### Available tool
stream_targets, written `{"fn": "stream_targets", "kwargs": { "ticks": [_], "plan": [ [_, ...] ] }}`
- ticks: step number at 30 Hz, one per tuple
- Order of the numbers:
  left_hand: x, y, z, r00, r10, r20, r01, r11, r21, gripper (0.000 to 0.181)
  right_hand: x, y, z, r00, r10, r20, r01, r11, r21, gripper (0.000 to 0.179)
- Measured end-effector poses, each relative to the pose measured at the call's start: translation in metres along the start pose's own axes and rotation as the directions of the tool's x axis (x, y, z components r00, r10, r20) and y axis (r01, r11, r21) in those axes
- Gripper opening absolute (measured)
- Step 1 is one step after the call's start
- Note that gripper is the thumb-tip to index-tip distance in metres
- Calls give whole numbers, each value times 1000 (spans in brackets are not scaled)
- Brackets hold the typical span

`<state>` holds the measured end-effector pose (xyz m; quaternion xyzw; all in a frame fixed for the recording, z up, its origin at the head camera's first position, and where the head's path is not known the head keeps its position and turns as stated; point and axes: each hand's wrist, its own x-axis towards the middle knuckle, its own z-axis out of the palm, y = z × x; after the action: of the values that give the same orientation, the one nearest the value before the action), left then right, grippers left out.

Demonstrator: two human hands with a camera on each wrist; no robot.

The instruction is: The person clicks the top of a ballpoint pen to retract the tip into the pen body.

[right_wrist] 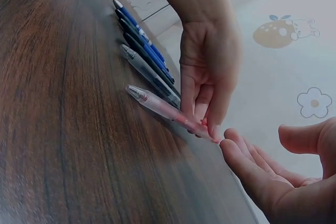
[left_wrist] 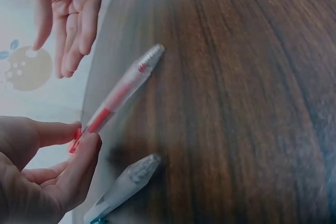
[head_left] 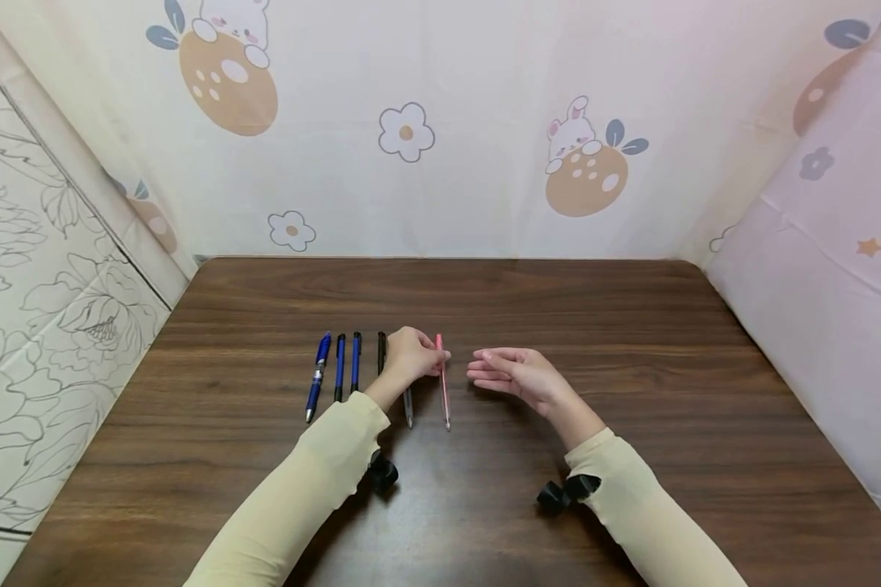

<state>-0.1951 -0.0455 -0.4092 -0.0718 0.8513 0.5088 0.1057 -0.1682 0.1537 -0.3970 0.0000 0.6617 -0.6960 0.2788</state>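
Observation:
My left hand point(head_left: 409, 356) pinches a translucent pen with red inside point(head_left: 444, 395) between thumb and fingertips near its upper end. In the left wrist view the thumb and a finger press the red pen point(left_wrist: 118, 95) from both sides, its clear tip pointing away from the hand. My right hand point(head_left: 517, 377) is held a little to the right of it, palm turned inward, fingers extended, with nothing in it. Close under the left wrist lies a clear grey pen point(head_left: 409, 408), partly hidden by that hand. A black pen point(head_left: 382, 352) shows just left of the hand.
Farther left on the brown wooden table point(head_left: 631, 342) lie two slim blue pens, one point(head_left: 340, 367) beside the other point(head_left: 356, 363), and a thicker blue pen point(head_left: 318, 377), slightly slanted. A patterned curtain point(head_left: 484, 204) hangs behind the table.

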Motion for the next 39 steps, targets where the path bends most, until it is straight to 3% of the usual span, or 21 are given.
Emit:
{"fn": "stream_targets", "kwargs": {
  "ticks": [8,16,21,25,30,34,37,39],
  "plan": [
    [-4,-1,2,998,48,-44,-41,987,154,19,1,1,4,1000,-6,16,7,1000,-8,49],
    [-4,-2,0,995,79,-62,-67,981,183,21,5,3,6,1000,-14,14,14,1000,-17,50],
    [-8,-4,-2,983,131,-127,-87,948,305,23,5,4,6,1000,-17,-14,17,999,-39,51],
    [-18,-8,-6,976,156,-154,-81,910,407,25,5,8,6,999,-25,-23,23,997,-68,51],
    [-36,-15,-18,959,259,-117,-169,849,501,22,1,9,3,996,-46,-73,37,992,-124,49],
    [-50,-22,-33,908,405,-108,-263,751,605,26,-4,6,-5,985,-109,-135,74,967,-243,48],
    [-58,-29,-45,871,477,-118,-273,669,692,35,-7,3,-12,972,-160,-172,99,943,-318,47],
    [-63,-34,-53,865,488,-114,-263,635,726,41,-10,2,-16,966,-173,-192,96,930,-355,46]
  ]
}}
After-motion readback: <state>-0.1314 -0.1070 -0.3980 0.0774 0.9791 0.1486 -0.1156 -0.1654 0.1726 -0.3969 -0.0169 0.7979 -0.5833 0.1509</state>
